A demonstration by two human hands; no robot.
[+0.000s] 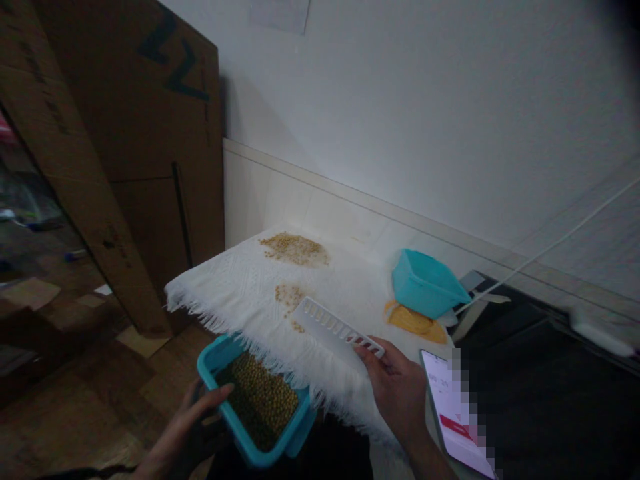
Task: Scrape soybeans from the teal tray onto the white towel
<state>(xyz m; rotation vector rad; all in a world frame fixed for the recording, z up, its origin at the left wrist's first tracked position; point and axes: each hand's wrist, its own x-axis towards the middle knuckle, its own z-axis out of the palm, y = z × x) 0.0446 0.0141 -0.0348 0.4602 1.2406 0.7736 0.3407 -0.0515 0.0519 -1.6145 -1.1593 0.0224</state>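
My left hand (203, 417) grips the near-left rim of a blue plastic basin (250, 452), its thumb over the edge. Inside lie yellowish soybeans (275, 393) and smaller dark green beans (240, 380). The basin sits just below the fringed edge of a white cloth (230, 277), which overhangs its far side. In my right hand (397, 387) is a white slotted plastic strip (330, 330), pinched at its near end. The strip's far end rests low over the cloth beside a few scattered soybeans (290, 297). A larger patch of soybeans (295, 248) lies farther back.
A second blue container (430, 283) stands at the table's back right, with a yellow item (417, 325) beside it. A phone (453, 407) lies right of my right hand. Large cardboard boxes (150, 133) rise at the left, a white wall (425, 100) behind. A white cable (550, 247) crosses the right.
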